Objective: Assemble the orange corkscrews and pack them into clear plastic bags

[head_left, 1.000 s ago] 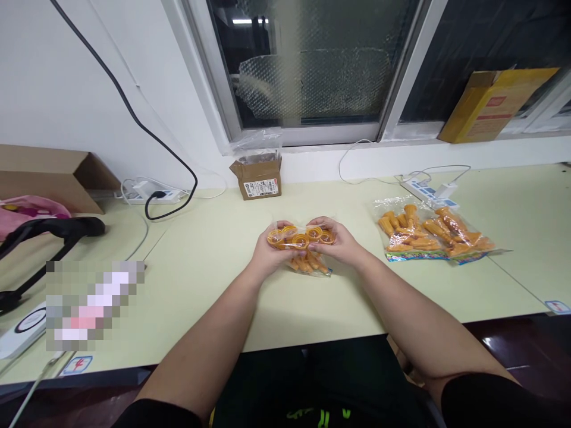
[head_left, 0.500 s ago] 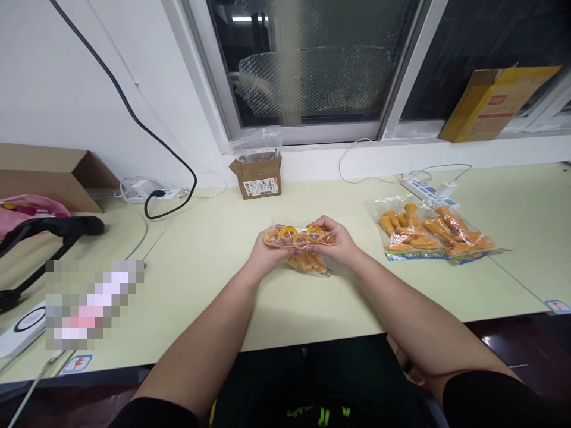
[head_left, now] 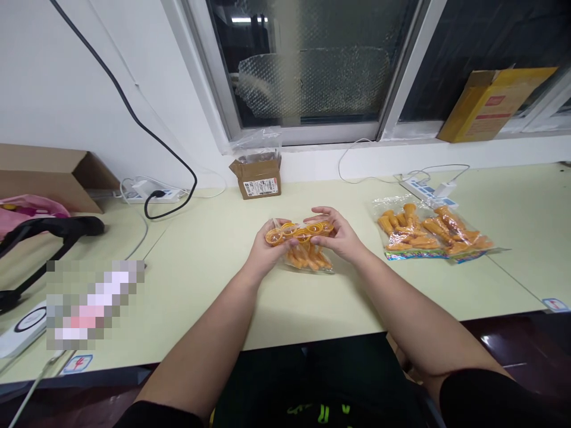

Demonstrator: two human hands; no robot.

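A clear plastic bag of orange horn-shaped pieces is held upright between my two hands above the table, its round flared ends facing up at me. My left hand is closed on the bag's left side, the thumb in front and the fingers mostly hidden behind. On the right side, my right hand grips it with the thumb across the front, while the index finger is raised behind the top edge. The narrow ends point down inside the bag. To the right, more bags of the same orange pieces lie flat.
A small open carton stands by the window wall. Power strips and white cables lie at the back. On the left are a black frame-like object, a white charger and a large cardboard box.
My right hand's fingers have loosened and lifted, and its thumb has come to the front. The bag has tilted slightly, showing more of the orange pieces below.
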